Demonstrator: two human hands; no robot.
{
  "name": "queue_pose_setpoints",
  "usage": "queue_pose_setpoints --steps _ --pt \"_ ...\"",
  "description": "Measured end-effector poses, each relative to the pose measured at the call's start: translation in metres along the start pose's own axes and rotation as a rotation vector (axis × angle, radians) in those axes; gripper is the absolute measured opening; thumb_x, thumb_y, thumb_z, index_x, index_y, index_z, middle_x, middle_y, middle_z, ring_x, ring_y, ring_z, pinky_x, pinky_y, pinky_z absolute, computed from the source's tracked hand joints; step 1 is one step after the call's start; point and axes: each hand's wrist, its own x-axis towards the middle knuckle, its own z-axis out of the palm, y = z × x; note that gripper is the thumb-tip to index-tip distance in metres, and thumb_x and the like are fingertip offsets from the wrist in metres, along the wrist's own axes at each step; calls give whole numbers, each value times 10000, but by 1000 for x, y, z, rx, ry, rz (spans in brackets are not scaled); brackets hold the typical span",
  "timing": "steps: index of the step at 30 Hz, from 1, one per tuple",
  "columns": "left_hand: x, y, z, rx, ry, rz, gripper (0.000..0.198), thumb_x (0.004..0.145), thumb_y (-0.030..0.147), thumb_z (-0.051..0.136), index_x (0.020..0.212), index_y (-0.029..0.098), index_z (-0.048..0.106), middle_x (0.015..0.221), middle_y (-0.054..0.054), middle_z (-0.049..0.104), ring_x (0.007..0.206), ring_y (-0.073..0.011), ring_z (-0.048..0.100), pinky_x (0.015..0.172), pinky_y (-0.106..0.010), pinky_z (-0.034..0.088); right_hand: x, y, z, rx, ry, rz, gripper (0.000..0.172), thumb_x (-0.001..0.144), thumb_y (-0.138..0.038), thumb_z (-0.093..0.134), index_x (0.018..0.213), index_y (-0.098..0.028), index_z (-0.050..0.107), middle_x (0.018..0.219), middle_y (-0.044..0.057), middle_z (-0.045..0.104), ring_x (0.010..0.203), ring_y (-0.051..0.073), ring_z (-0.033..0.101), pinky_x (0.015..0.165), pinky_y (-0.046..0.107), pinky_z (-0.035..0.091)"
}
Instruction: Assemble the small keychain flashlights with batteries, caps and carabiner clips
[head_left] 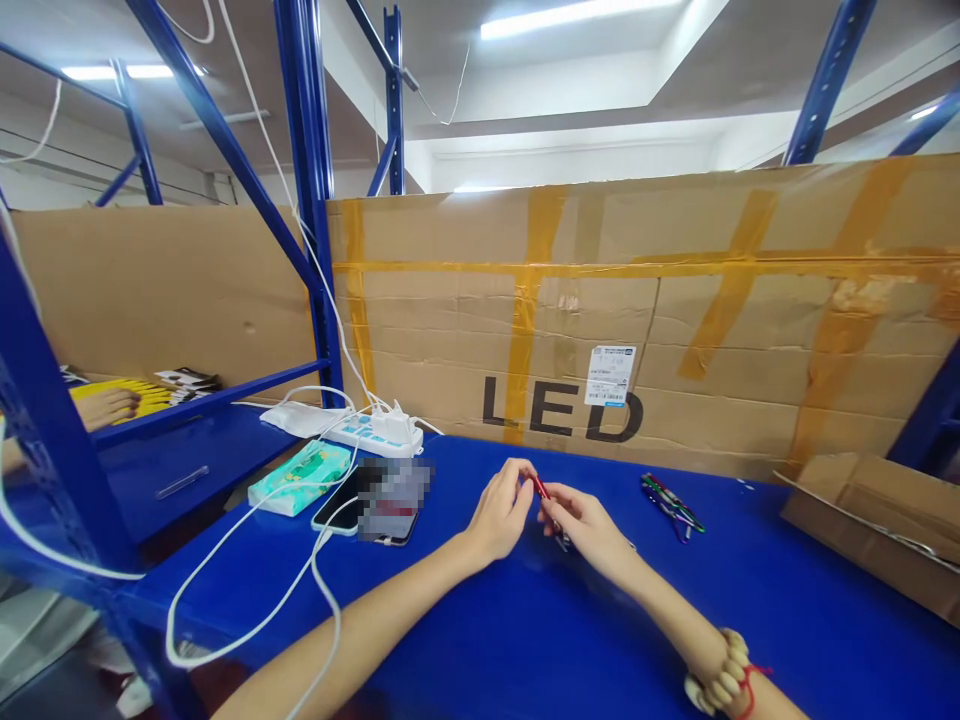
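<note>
Both hands meet over the blue tabletop around a slim, shiny red object (539, 487). My left hand (504, 510) is closed, its fingertips at the upper end of this red piece. Lower down, my right hand (589, 525) grips it between thumb and fingers. Small silvery parts (561, 541) show below the right fingers, partly hidden, and I cannot make out their kind. To the right of the hands lies a small bunch of slim shiny pieces (671, 505) in green, red and purple.
Left of the hands are two phones (339, 505), a green tissue pack (300, 477) and a white power strip (375, 432) with trailing white cables (251, 610). An open cardboard box (877, 530) stands at right. A cardboard panel (450, 330) forms the back. Another person's hand (112, 405) shows far left.
</note>
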Motion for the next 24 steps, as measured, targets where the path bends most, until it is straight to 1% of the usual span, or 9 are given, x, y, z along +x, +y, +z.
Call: queue_pose_setpoints --steps 3,5,8,11,13,17,20,22,24 --pt "-4 3 -12 155 -170 12 139 899 306 343 831 211 418 784 -14 548 742 -175 520 742 -319 392 -3 4 3 -55 -24 -9 317 813 -396 448 961 -151 583 612 -40 488 462 86 440 481 237 387" --pt "-4 6 -16 187 -188 0 178 904 307 323 780 211 409 753 -9 539 696 -166 501 698 -305 380 -4 8 5 -67 -19 14 304 833 -357 413 1014 -167 567 582 -52 457 453 89 407 453 224 356" --pt "-2 6 -13 99 -146 -53 265 916 334 285 721 209 413 737 -3 535 687 -151 486 671 -280 368 -4 10 7 -120 37 6 299 842 -328 393 1050 -199 565 691 -13 556 570 123 495 507 232 401" --pt "-3 1 -3 -124 -89 -193 343 911 409 280 678 197 417 656 9 506 623 -130 462 638 -261 368 -5 5 10 -218 99 -81 266 851 -329 390 955 -197 597 841 23 621 769 167 559 690 282 459" --pt "-5 -2 4 -271 -38 -249 381 900 449 276 649 192 403 623 9 479 584 -119 439 601 -252 360 -6 -2 12 -262 111 -108 283 867 -357 383 901 -189 608 855 31 640 809 182 566 756 303 456" --pt "-7 -5 8 -410 27 -308 419 853 510 317 589 190 373 598 -1 466 563 -116 427 551 -250 337 -9 -10 14 -278 90 -129 359 900 -415 352 869 -187 628 858 31 665 810 184 579 770 295 451" --pt "-4 -7 7 -504 30 -406 449 828 525 292 563 179 399 594 -14 475 541 -115 458 507 -242 310 -10 -8 12 -295 74 -141 409 908 -440 340 810 -180 640 826 27 672 794 185 588 738 286 454" --pt "-1 -11 6 -572 29 -468 451 820 509 265 561 170 410 620 -26 494 530 -111 479 487 -231 298 -9 -5 10 -311 73 -140 403 903 -442 362 816 -177 653 829 29 680 799 191 598 733 286 456" --pt "1 -14 6 -579 41 -483 423 818 488 254 579 172 402 653 -34 514 531 -110 489 484 -225 303 -8 -1 8 -331 62 -152 362 899 -418 395 877 -185 671 883 35 691 832 193 608 755 288 456"
